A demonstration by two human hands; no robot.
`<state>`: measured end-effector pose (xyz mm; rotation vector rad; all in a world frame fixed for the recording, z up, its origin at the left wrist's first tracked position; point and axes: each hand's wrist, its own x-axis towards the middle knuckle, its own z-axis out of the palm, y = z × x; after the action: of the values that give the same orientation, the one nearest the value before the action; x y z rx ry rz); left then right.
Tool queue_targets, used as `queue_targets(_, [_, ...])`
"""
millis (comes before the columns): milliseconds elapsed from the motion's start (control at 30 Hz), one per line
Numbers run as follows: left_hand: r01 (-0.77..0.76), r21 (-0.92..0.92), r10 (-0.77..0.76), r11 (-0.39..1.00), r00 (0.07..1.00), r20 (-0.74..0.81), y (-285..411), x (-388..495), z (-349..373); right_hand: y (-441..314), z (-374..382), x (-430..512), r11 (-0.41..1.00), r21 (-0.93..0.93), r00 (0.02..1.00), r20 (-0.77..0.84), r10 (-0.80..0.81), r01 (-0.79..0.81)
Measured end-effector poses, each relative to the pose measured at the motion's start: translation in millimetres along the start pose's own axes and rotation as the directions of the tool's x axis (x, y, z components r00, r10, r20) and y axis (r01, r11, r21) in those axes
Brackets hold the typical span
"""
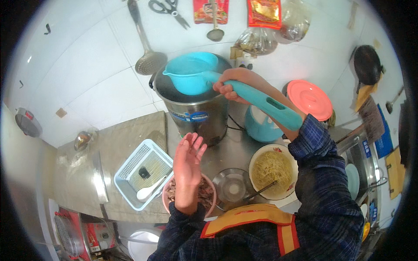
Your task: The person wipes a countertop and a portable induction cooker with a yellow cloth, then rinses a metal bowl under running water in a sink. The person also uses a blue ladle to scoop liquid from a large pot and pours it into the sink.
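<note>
My right hand [235, 84] grips the long handle of a turquoise plastic water ladle [191, 81]. The ladle's bowl is over the mouth of a tall stainless steel pot [196, 115]; whether it touches the pot cannot be told. My left hand [188, 156] is raised, fingers apart and holding nothing, in front of the pot. Below that wrist is a pink basin [214, 199] with dark, shredded-looking food, partly hidden by my forearm. Left of it, a light blue plastic basket [122, 182] holds a white spoon [147, 193] and a small black object [143, 173].
An enamel bowl of pale shredded food [272, 173] stands right of a glass bowl [232, 186]. Behind it are a turquoise container [261, 129] and a coral lid [310, 99]. A cleaver-like blade [99, 179] lies left. A skimmer [151, 62] and scissors [173, 12] hang on the wall.
</note>
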<state>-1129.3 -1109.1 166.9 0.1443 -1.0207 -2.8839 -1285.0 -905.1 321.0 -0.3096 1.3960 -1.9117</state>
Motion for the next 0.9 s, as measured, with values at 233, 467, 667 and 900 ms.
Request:
queue_targets(233, [0.104,0.076,-0.116,0.992,0.978,0.173,-49.4,-17.1,66.5,-5.7,-5.4,-119.6,0.965,-0.038,0.964,-0.045,-0.261,0.259])
queue_targets(467, [0.209,0.236,-0.286,0.949,0.886,0.365,-121.2,-64.2,134.7,40.5,-45.7,-277.6,0.897,0.030,0.881,-0.201,-0.428,0.442])
queue_targets(667, [0.314,0.407,-0.501,0.858,0.688,0.525,-226.0,-125.8,231.9,105.6,-80.8,-438.2,0.903,-0.005,0.729,-0.588,-0.351,0.430])
queue_targets(900, [0.578,0.538,-0.781,0.613,0.339,0.525,-366.3,-217.3,314.8,209.3,-150.6,-627.2,0.844,0.031,0.462,-0.847,-0.262,0.535])
